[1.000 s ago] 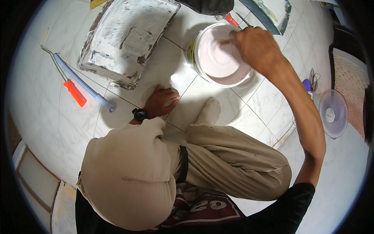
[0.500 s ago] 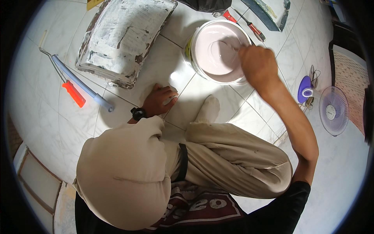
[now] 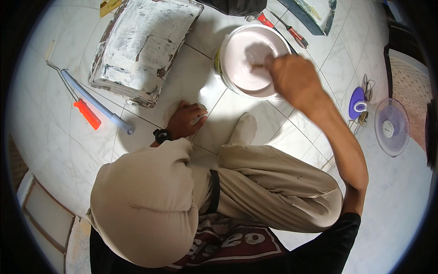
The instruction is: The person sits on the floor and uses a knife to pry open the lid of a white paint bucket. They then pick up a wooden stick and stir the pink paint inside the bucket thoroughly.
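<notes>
My right hand (image 3: 294, 80) is closed round a short brown stick (image 3: 258, 66), whose lower end dips into pale pinkish-white paint (image 3: 246, 81). The paint fills much of a round white bucket (image 3: 224, 68) ahead of me, and ripples ring the stick. My left hand (image 3: 185, 119), with a black watch on its wrist, rests low beside my raised left knee. Its fingers lie spread and slightly bent over a pale patch, partly hidden, that I cannot make out clearly.
A paint-smeared rectangular block (image 3: 141, 45) lies at far left. Nearer are a paint roller frame with red handle (image 3: 86, 114) and a blue-grey tube (image 3: 93, 98). Behind the bucket are a red-handled screwdriver (image 3: 297, 37), a dark tray (image 3: 315, 18) and a black bag (image 3: 239, 5). A purple fan (image 3: 392, 128) stands right.
My right hand has moved slightly left and down over the bucket, bringing the stick into view in the paint. My left hand has stayed nearly still.
</notes>
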Motion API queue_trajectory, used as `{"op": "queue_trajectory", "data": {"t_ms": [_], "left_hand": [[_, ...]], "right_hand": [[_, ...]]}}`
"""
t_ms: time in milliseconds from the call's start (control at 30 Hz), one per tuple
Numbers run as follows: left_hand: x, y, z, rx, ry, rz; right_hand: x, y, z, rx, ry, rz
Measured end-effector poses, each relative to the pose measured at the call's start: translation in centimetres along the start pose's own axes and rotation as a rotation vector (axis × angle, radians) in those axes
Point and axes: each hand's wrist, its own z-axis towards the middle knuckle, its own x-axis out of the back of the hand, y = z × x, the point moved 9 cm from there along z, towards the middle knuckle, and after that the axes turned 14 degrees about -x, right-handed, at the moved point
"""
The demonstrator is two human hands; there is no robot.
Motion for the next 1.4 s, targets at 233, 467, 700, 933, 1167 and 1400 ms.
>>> {"op": "queue_trajectory", "data": {"t_ms": [233, 467, 700, 933, 1167, 1400], "left_hand": [[-0.1, 0.2, 0.0, 0.005, 0.002, -0.009], [0.2, 0.3, 0.1, 0.038, -0.028, -0.011], [-0.1, 0.3, 0.1, 0.002, 0.002, 0.003], [0.1, 0.2, 0.1, -0.021, 0.040, 0.011], [0.0, 0.1, 0.1, 0.038, -0.028, 0.002], [0.1, 0.1, 0.0, -0.009, 0.042, 0.001]], "right_hand": [[-3.2, 0.0, -1.0, -0.048, -0.120, -0.149], [0.8, 2.1, 0.4, -0.229, 0.024, -0.059], [0.6, 2.3, 1.9, -0.088, -0.150, 0.056], [-2.8, -1.6, -0.9, 0.015, -0.364, -0.291], [1.4, 1.8, 3.5, -0.079, 0.059, -0.093], [0.1, -2.9, 0.1, 0.132, -0.126, -0.171]]}}
